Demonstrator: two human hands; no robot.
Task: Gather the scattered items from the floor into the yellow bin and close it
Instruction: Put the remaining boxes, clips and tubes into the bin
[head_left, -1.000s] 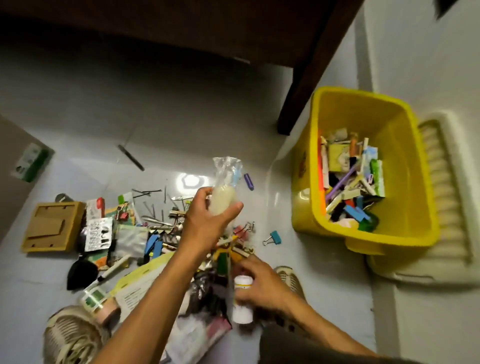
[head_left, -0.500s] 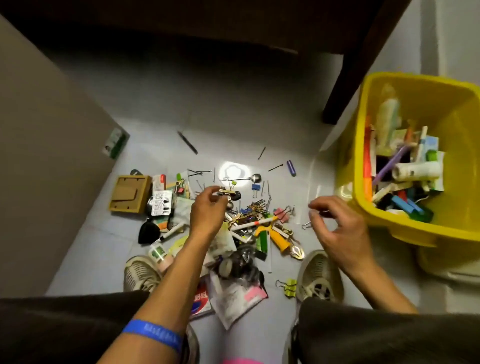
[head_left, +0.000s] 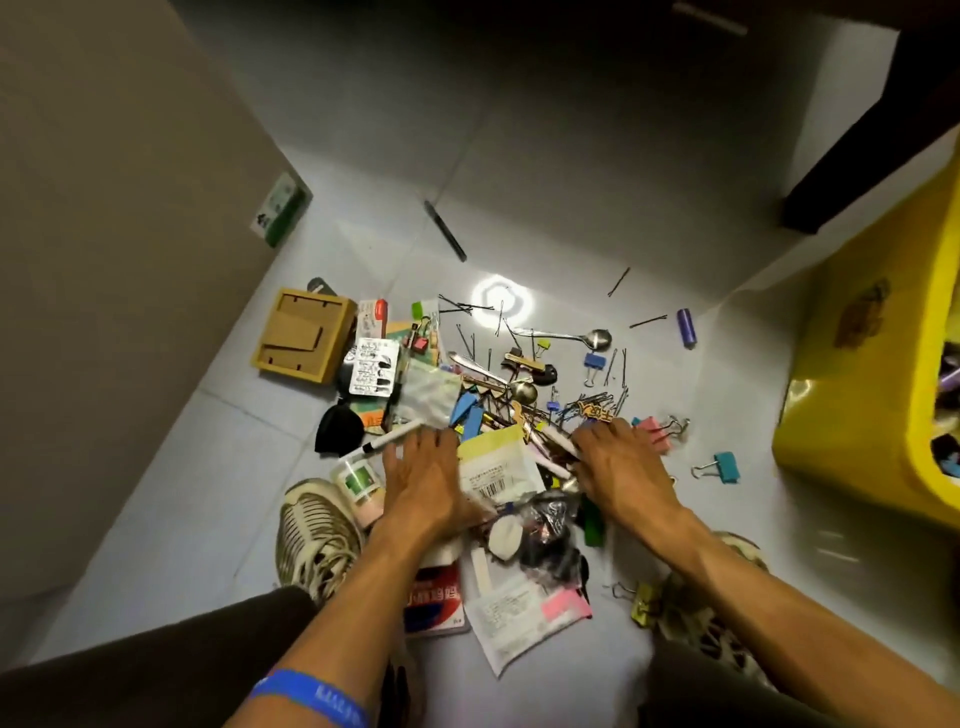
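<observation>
The floor (head_left: 597, 171) is pale glossy tile with thin grout lines, and a round ceiling light glares off it (head_left: 500, 303). A plain beige panel (head_left: 119, 218) rises on the left. Dark wooden furniture (head_left: 883, 150) stands at the top right, deep shadow spreading beneath it.

a heap of small items (head_left: 498, 415) lies on the floor (head_left: 597, 218) between two shoes (head_left: 317, 530). a wooden box (head_left: 304, 338) sits at the heap's left edge, a pen (head_left: 444, 230) lies behind it (well apart), a spoon (head_left: 576, 336) at its far side. the bin (head_left: 857, 374) stands right of the heap. both hands, left (head_left: 423, 483) and right (head_left: 621, 467), rest on the near part of the heap.
</observation>
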